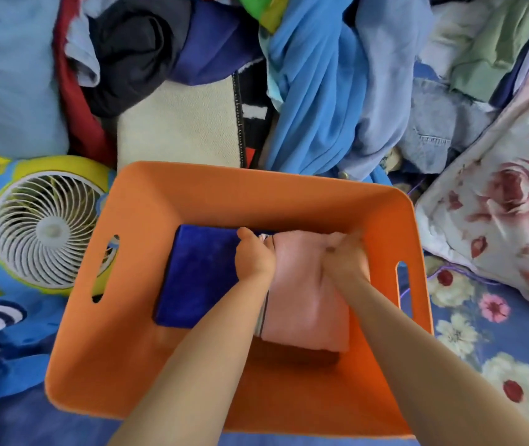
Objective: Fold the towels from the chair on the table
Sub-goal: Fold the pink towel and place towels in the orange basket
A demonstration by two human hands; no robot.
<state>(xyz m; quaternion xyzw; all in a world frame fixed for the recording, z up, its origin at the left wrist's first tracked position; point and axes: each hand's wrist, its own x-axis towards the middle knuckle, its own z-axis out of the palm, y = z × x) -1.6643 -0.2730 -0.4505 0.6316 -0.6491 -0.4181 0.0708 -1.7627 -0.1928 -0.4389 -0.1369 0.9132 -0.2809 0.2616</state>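
Orange plastic basket [147, 317] fills my view, and both hands are down inside it. A folded pink towel [308, 304] sits right of a folded blue towel [202, 278], the two touching along a thin striped edge. My left hand [255, 257] presses that seam; my right hand [346, 257] lies on the pink towel's far end, grip closed on its cloth. I judge this the stowing step. Next I should let go and fetch another from the clothes pile [317, 91] beyond the basket.
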